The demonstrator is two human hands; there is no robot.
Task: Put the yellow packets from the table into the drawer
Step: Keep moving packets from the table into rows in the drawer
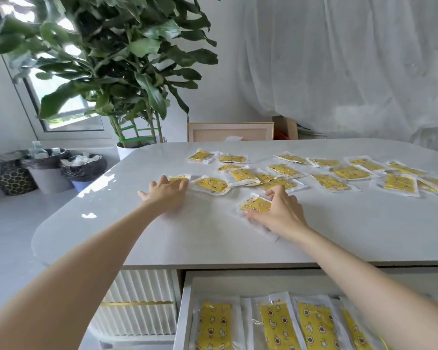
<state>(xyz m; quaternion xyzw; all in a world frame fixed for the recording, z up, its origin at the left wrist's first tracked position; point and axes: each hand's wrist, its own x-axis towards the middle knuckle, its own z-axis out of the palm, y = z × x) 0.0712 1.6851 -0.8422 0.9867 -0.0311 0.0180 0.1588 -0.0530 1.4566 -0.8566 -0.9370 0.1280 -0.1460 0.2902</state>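
Observation:
Several yellow packets in clear wrappers lie scattered over the far half of the white table (213,243). My left hand (166,194) lies flat with fingers spread, its fingertips resting on the leftmost yellow packet (178,178). My right hand (280,210) presses on a near packet (254,205), thumb and fingers curled around its edges; the packet still lies on the tabletop. Below the table's front edge the drawer (185,306) stands open, with several yellow packets (278,327) laid side by side inside.
A large potted plant (127,72) stands past the table's far left corner. Lined bins (82,168) with bottles sit on the floor at left. A ribbed white cabinet front (142,299) is left of the drawer. White curtains hang behind.

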